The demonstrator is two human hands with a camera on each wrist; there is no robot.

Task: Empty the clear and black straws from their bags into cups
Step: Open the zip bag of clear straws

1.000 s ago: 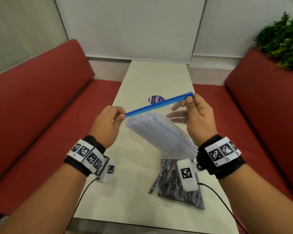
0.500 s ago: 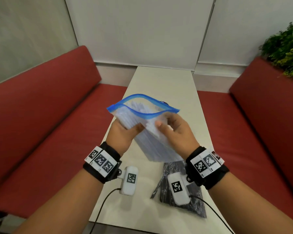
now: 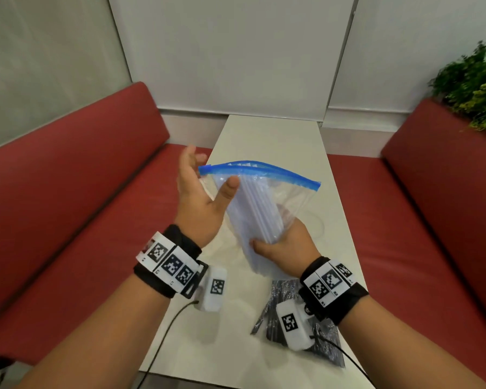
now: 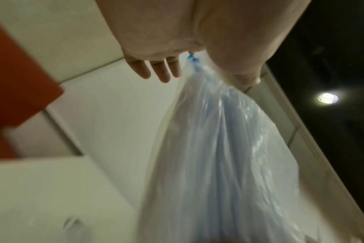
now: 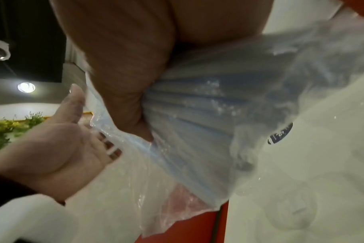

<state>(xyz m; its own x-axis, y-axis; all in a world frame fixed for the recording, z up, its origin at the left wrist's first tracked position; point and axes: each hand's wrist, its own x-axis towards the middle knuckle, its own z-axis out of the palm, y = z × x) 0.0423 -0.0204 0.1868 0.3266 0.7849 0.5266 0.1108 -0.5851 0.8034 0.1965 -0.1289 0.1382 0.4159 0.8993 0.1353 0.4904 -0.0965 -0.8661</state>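
Both hands steady the clear straws (image 3: 260, 211) upright, bag mouth (image 3: 260, 171) upward.

Counts on and above the white table

Two hands; two plastic bags: one clear blue-zippered bag of clear straws (image 3: 261, 209), one bag of black straws (image 3: 281, 313); two red upholstered benches (image 3: 76, 209); one green plant (image 3: 472, 82).
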